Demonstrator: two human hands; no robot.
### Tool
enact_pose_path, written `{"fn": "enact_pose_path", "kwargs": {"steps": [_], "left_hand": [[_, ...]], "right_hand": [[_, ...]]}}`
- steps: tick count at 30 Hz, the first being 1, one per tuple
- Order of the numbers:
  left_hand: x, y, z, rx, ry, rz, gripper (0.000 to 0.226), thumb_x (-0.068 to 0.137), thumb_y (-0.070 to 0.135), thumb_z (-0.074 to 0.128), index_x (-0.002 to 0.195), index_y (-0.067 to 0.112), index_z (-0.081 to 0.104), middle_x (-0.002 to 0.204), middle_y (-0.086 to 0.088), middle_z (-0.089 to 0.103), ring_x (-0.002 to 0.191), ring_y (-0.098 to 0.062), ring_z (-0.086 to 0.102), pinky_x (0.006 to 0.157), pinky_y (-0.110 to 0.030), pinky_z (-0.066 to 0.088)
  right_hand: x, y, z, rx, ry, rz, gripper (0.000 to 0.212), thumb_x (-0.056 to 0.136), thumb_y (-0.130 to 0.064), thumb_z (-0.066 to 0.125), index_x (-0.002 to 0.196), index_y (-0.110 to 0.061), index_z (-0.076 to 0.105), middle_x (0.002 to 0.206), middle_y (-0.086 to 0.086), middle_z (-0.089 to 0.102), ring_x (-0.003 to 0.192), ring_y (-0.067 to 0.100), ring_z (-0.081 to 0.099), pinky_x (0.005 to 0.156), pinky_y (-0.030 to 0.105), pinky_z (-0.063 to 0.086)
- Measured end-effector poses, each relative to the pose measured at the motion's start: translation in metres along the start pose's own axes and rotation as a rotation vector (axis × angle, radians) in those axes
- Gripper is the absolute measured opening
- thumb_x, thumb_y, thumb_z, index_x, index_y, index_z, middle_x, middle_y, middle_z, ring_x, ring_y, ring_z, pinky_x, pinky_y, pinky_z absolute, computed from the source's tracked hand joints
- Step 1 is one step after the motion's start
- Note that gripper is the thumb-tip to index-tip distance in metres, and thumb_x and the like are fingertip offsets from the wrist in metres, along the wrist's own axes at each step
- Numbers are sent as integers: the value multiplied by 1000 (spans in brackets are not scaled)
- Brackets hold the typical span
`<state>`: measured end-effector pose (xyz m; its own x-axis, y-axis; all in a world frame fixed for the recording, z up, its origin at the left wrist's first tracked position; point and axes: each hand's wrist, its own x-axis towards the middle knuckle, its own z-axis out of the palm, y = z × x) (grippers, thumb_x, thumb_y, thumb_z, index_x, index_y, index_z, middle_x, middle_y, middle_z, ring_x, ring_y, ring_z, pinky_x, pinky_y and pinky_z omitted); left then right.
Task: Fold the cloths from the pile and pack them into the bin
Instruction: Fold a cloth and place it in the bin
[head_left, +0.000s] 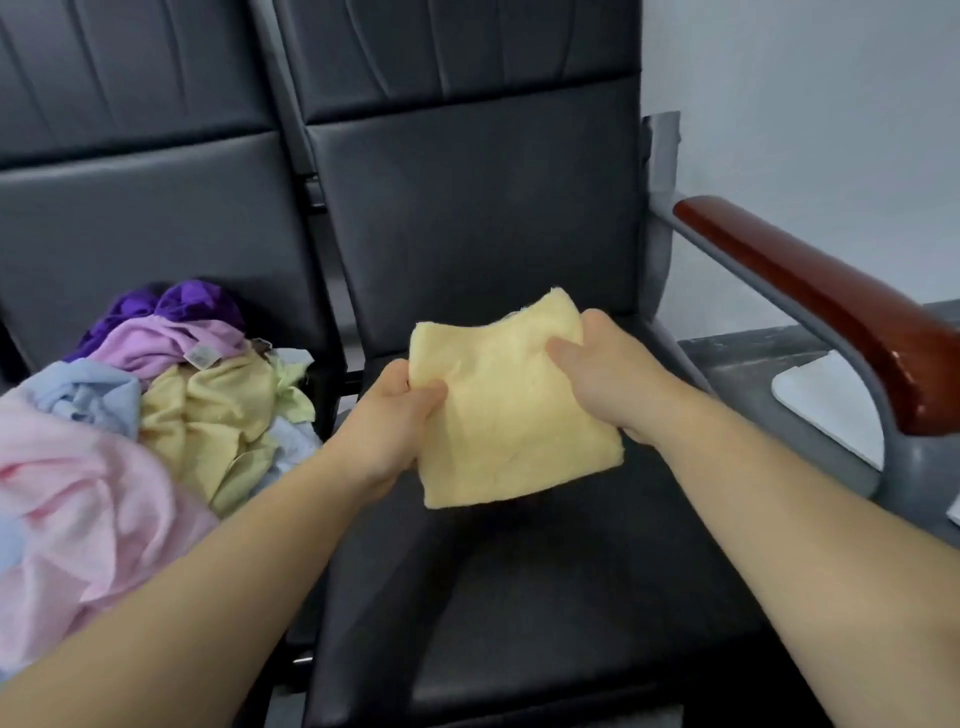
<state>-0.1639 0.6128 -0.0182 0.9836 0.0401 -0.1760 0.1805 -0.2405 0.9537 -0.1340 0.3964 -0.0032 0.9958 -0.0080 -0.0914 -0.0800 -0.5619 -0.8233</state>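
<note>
**Q:** What is shown at the centre?
**A:** A folded yellow cloth (511, 415), roughly square, is held up between two bare hands above the black padded seat (545, 613) of a chair. It is held over the middle of the seat, nearer the back edge than the front.

**Q:** How is it gripped?
**A:** The left edge of the cloth is pinched by the left hand (387, 423). The thumb is laid on top and the fingers are tucked underneath, out of sight. The far right corner is gripped by the right hand (610, 376), with the thumb pressed on the upper face and the fingers curled round the edge. Both forearms are seen reaching in from the bottom of the view.

**Q:** Where are the other cloths?
**A:** A loose pile (156, 410) is heaped on the neighbouring chair (130, 223) to the left, spread up to that seat's right edge. Purple cloth is seen at the back, with lilac cloth bearing a small sewn label (199, 356) just in front of it. Pale blue and yellow are seen in the middle, and pink at the front left. The pile is touched by neither hand.

**Q:** What else is seen?
**A:** A reddish-brown wooden armrest (831, 317) on a grey frame is set along the chair's right side. Below it a white flat shape (826, 405) is partly seen; what it is cannot be told. A pale wall (805, 104) is seen behind.
</note>
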Motion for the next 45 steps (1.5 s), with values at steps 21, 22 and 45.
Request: {"fn": "enact_pose_path", "kwargs": {"steps": [21, 22, 45], "left_hand": [[-82, 0, 492, 950, -1042, 347, 11, 98, 27, 52, 93, 22, 43, 91, 6, 53, 79, -8, 49, 64, -26, 39], [-79, -9, 502, 987, -1042, 343, 11, 98, 26, 51, 93, 24, 41, 90, 8, 52, 77, -5, 48, 61, -24, 37], [-88, 33, 215, 592, -328, 385, 30, 87, 31, 72, 111, 45, 59, 104, 23, 66, 79, -9, 64, 70, -26, 52]], "right_hand": [[-271, 358, -158, 620, 1095, 734, 16, 103, -32, 50, 109, -18, 52, 99, -2, 61, 84, 14, 58, 62, 33, 41], [-270, 369, -151, 648, 1088, 765, 16, 104, -32, 50, 107, -17, 51, 97, -1, 61, 81, 14, 58, 60, 33, 41], [-167, 177, -143, 41, 311, 42, 18, 91, -47, 68, 108, -45, 61, 103, -25, 64, 91, -7, 61, 83, 19, 50]]}}
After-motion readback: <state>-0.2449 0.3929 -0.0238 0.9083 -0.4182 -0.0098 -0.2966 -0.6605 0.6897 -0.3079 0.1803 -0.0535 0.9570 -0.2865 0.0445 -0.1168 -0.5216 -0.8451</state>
